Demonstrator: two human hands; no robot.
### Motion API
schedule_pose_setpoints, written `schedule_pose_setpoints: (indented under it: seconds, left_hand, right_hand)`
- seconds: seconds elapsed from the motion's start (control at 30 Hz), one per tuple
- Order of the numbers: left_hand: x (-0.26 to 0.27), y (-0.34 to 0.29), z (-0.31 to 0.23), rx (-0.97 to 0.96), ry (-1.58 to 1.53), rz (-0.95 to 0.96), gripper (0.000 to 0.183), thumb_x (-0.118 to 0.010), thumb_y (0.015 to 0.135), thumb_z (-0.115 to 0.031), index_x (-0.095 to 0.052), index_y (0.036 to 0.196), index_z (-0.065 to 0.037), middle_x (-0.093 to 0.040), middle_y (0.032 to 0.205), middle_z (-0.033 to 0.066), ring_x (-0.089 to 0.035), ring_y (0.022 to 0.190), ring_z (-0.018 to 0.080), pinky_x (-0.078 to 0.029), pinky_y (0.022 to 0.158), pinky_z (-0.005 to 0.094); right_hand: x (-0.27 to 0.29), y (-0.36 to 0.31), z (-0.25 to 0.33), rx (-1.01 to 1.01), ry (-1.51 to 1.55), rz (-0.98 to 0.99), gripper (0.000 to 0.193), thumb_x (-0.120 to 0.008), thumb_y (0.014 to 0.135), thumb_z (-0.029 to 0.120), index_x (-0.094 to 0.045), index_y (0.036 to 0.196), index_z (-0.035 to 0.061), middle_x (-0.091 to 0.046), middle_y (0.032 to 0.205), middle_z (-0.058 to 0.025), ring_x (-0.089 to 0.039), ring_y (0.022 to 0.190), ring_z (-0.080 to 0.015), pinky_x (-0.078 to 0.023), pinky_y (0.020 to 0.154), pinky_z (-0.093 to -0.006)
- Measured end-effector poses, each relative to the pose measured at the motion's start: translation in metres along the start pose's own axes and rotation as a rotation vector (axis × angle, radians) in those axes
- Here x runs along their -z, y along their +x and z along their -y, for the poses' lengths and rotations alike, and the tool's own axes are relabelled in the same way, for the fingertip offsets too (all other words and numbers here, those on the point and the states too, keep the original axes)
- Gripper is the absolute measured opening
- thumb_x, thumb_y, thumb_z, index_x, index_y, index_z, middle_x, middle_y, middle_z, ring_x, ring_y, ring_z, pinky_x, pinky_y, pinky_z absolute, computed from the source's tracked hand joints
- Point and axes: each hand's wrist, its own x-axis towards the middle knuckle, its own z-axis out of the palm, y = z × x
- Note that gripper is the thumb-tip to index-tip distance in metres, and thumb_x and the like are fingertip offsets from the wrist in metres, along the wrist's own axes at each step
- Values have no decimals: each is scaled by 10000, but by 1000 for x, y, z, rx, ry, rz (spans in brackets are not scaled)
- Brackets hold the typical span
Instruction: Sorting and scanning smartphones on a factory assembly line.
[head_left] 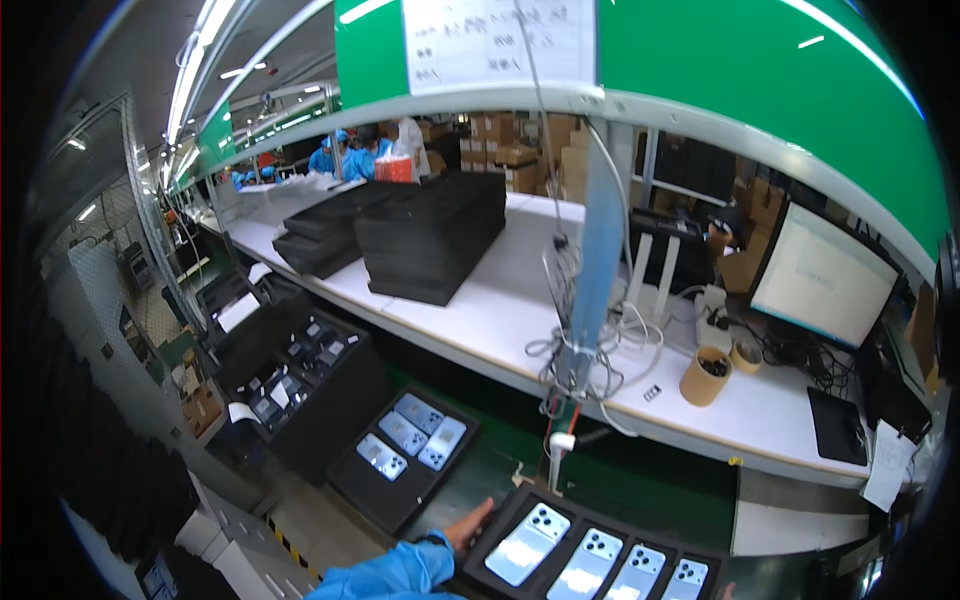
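Observation:
A black foam tray [502,522] is between my two hands at the bottom of the head view. Several light-blue phones lie in its slots in a row, camera side up, the leftmost phone [528,546] showing whole. My left hand [468,525], in a blue sleeve, grips the tray's left side; its thumb points up along the edge, and the other fingers are largely hidden. At the tray's right side only a sliver of my right hand [728,591] shows. Farther left, a second black tray [400,500] carries several similar phones [403,433].
Black foam blocks [430,245] stand stacked on the white bench [500,320]. A dark bin [320,410] with small packed items is at left. Cables hang around the blue post [598,230]. At right are a monitor [825,275], a brown cup [705,376] and a mouse pad [836,425].

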Motion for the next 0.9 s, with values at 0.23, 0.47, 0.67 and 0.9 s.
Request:
schedule_pose_setpoints:
  seconds: [0.23,0.47,0.67,0.9]
  left_hand:
    - [31,7,20,-4,-167,330,774,-393,968,-684,-449,1474,-100,-542,1430,115,-581,1235,251,-464,1049,412]
    - [105,18,-65,-589,384,73,694,-656,951,-371,-382,1493,-35,-492,1455,111,-500,1296,269,-434,1040,347]
    - [166,-99,-377,-1661,394,-522,486,-651,880,-140,-508,1339,-68,-604,654,99,-589,567,212,-484,591,359]
    - [160,-184,-551,-1037,828,-526,723,-538,926,-603,-581,1255,40,-693,682,171,-709,569,224,-545,486,302]
  right_hand:
    - [-13,26,25,-13,237,177,946,-340,914,785,-418,1470,23,-510,1438,-153,-462,1327,-294,-354,1114,-437]
    - [128,105,-62,102,249,-542,918,-371,934,750,-402,1479,12,-450,1483,-198,-434,1356,-346,-313,1120,-492]
    - [-69,-71,47,393,11,-934,310,-529,1003,215,-641,1180,-15,-686,1118,-131,-641,1015,-225,-513,890,-338]
    - [-303,-175,70,218,12,-770,260,-569,1007,187,-682,1082,-35,-718,985,-118,-654,918,-191,-501,873,-313]
